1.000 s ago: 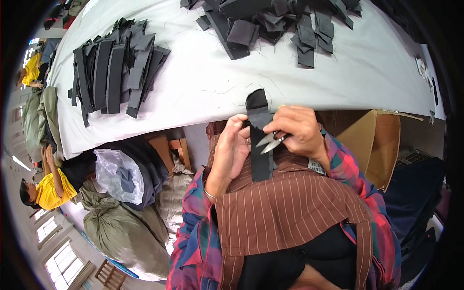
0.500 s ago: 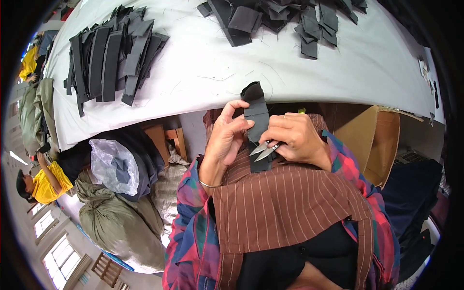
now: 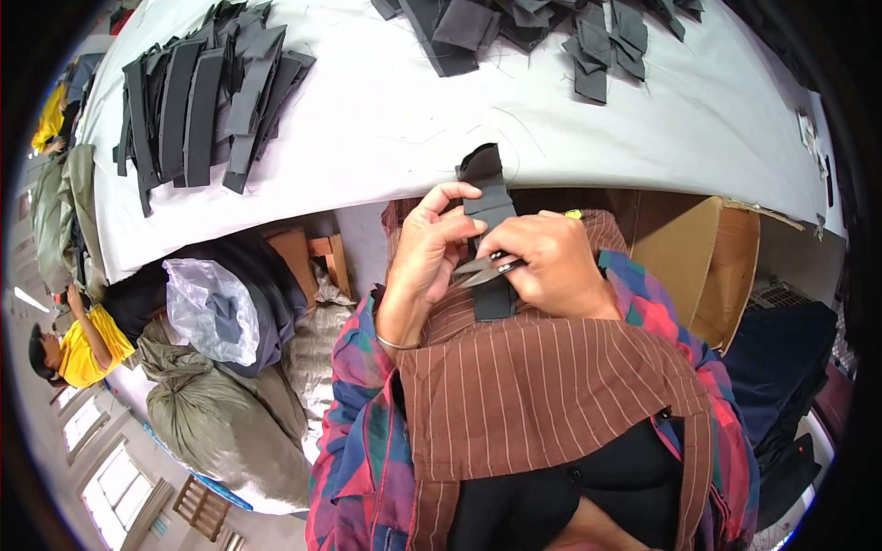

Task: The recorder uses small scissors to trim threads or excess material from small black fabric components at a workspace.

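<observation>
A dark fabric strip [image 3: 490, 199] hangs between my hands at the table's near edge, its upper end curled and its lower end against my striped apron [image 3: 551, 395]. My left hand [image 3: 428, 243] pinches the strip's left side between thumb and fingers. In my right hand [image 3: 559, 264] is a small pair of thread snips [image 3: 481, 273], its metal blades pointing left across the strip towards my left palm. The right fingertips are partly hidden behind the back of that hand, so whether they also touch the fabric cannot be seen.
Dark fabric strips [image 3: 195, 106] lie piled at the table's left, with more dark pieces [image 3: 588, 41] at the far side. Loose threads dot the white tabletop [image 3: 386, 151]. A cardboard box [image 3: 726, 266] stands right; a tied sack [image 3: 225, 422] and plastic bag [image 3: 207, 308] are left. Another person [image 3: 83, 349] works far left.
My right hand has turned and shifted slightly left, bringing the snips' blades further left and up, closer to my left hand. The left hand keeps its pinch on the strip.
</observation>
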{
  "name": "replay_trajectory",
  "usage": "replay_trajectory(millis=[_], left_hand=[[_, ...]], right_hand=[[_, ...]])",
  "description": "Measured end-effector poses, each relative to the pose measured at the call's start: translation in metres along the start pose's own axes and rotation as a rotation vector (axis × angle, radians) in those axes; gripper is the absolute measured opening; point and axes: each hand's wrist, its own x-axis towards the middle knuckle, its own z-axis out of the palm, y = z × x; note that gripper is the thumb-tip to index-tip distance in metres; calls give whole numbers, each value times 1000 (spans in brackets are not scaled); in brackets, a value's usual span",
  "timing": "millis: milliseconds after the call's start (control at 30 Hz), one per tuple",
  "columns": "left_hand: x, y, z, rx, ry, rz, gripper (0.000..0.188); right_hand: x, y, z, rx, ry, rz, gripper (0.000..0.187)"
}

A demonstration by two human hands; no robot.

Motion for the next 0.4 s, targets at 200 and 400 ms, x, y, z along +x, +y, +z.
replay_trajectory(millis=[200,400], left_hand=[[-3,4,5,-30,96,2,34],[-4,4,4,-31,82,9,37]], right_hand=[[3,15,-24,146,227,277,16],[3,1,-40,-85,-54,123,30]])
